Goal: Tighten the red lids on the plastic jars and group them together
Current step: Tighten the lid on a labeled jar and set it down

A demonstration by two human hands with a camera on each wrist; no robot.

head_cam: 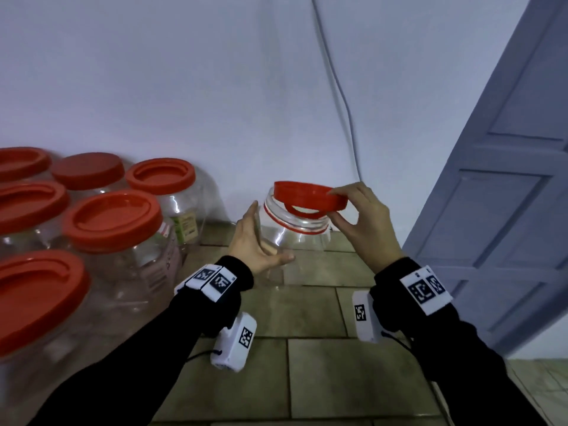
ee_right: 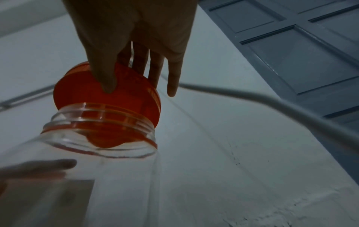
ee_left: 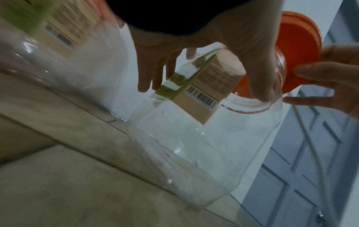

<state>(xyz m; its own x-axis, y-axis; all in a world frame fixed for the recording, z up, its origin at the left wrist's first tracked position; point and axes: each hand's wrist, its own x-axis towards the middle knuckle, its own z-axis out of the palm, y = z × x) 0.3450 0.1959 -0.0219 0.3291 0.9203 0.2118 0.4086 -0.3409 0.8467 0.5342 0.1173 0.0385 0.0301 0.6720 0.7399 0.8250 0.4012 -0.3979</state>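
Observation:
A clear plastic jar [head_cam: 295,238] stands on the tiled surface near the wall. My left hand [head_cam: 270,233] clasps its left side, with the fingers behind and the thumb across the front. A red lid [head_cam: 310,196] sits tilted over the jar's mouth, not seated on the threads. My right hand [head_cam: 335,207] pinches its right rim between thumb and fingers. In the right wrist view the red lid [ee_right: 132,95] leans into the threaded neck of the jar [ee_right: 97,169]. In the left wrist view the jar [ee_left: 213,145] carries a tan label [ee_left: 204,89].
Several clear jars with red lids [head_cam: 113,219] stand grouped at the left against the white wall. A blue-grey door [head_cam: 498,179] stands at the right. A grey cable [head_cam: 338,87] runs down the wall behind the jar. Beige tiles [head_cam: 307,364] lie in front.

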